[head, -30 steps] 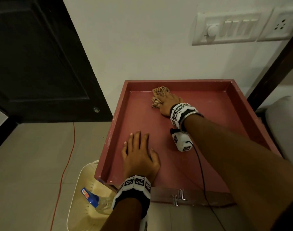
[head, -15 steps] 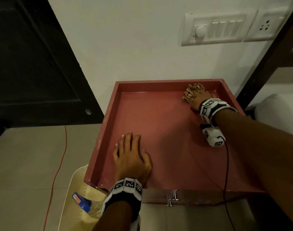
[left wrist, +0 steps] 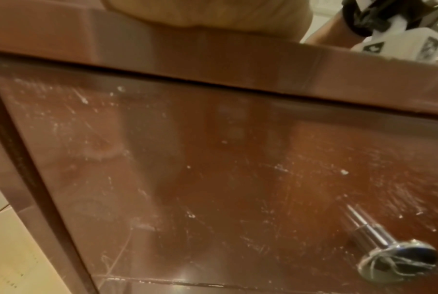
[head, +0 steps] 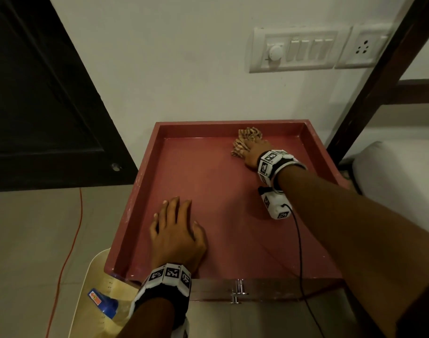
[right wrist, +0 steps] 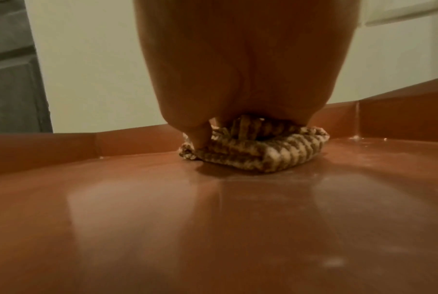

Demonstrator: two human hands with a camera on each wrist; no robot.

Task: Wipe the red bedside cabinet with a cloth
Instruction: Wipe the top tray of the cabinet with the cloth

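Observation:
The red bedside cabinet (head: 220,191) has a tray-like top with a raised rim. A bunched, tan patterned cloth (head: 248,140) lies against the back rim, right of the middle. My right hand (head: 256,154) lies on the cloth and holds it down on the top. In the right wrist view the thumb (right wrist: 200,137) presses the cloth (right wrist: 258,157) at its left edge, and the other fingers are hidden in its folds. My left hand (head: 176,230) rests flat, fingers straight, on the front left of the top. Below it are the scratched door (left wrist: 212,179) and a metal knob (left wrist: 393,256).
A cream bin (head: 86,289) holding a blue-capped bottle (head: 103,303) stands at the cabinet's front left corner. An orange cable (head: 72,240) runs over the floor. The wall with a switch plate (head: 298,50) is right behind. A dark bedpost (head: 374,81) and a mattress (head: 391,179) flank the right side.
My right hand slid the cloth along the back rim from left of the middle to the far right, then back a little leftward. The left hand stayed flat in place.

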